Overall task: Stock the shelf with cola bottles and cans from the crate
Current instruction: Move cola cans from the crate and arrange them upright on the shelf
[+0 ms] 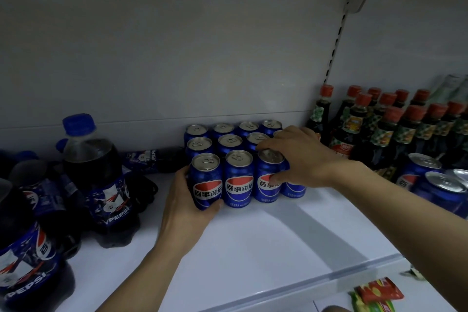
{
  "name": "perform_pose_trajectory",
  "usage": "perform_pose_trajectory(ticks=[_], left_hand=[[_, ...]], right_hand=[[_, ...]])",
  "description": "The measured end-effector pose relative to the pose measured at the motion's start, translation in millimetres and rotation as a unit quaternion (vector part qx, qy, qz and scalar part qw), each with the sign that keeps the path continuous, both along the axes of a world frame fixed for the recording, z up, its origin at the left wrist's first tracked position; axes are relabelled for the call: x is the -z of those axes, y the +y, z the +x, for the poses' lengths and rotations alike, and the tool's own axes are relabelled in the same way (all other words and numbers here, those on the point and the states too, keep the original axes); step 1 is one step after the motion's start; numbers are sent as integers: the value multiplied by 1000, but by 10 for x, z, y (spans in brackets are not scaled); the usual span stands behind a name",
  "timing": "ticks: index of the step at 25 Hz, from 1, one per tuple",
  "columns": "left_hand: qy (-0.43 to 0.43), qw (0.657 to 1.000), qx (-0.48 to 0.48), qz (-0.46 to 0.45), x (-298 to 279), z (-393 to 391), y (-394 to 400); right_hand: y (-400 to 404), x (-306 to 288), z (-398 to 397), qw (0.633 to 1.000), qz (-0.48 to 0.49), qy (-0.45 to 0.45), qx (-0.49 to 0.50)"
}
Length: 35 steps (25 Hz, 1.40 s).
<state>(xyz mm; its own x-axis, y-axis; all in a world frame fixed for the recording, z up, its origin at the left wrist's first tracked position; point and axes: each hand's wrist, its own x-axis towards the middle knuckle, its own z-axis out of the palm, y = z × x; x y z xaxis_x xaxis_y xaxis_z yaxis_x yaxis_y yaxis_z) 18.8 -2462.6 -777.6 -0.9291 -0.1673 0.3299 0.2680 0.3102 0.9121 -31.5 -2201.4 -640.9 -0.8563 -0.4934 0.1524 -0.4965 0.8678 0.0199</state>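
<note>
Several blue cola cans stand in rows on the white shelf [253,243]. My left hand [184,208] grips the front-left can [206,181] from its left side, thumb under its base. My right hand [301,157] reaches over the block from the right and holds the third front can [269,180], fingers across its top and thumb on its label. A middle front can [238,180] stands between them. Blue-capped cola bottles [101,177] stand at the left, and one bottle [149,159] lies on its side behind them.
Dark sauce bottles with red caps [387,132] fill the shelf at the right. More cola cans [440,190] sit below my right forearm. The shelf's front edge [316,281] runs across the lower right, with snack packets [377,294] below it.
</note>
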Motion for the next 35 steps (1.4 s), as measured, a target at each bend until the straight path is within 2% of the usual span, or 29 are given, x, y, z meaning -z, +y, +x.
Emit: perform_pose_trajectory(ticks=[4, 8, 9, 13, 17, 22, 32, 35], left_hand=[[-2, 1000, 3, 2, -8, 11, 14], [-5, 1000, 6, 2, -7, 9, 8], [-5, 1000, 4, 1, 0, 4, 4], [-5, 1000, 5, 2, 2, -3, 5], [-4, 1000, 4, 1, -1, 6, 3], [-7, 1000, 0, -4, -8, 8, 5], [-10, 1000, -1, -11, -100, 78, 32], [14, 1000, -28, 1, -227, 190, 75]], right_hand=[[29, 9, 39, 1000, -14, -10, 0], [291, -59, 63, 985, -170, -5, 22], [379, -57, 53, 983, -180, -9, 28], [515, 79, 30, 989, -121, -62, 63], [504, 160, -33, 986, -140, -44, 75], [540, 201, -15, 973, -203, -40, 98], [538, 246, 91, 939, -313, -109, 90], [629, 243, 273, 931, -346, -82, 83]])
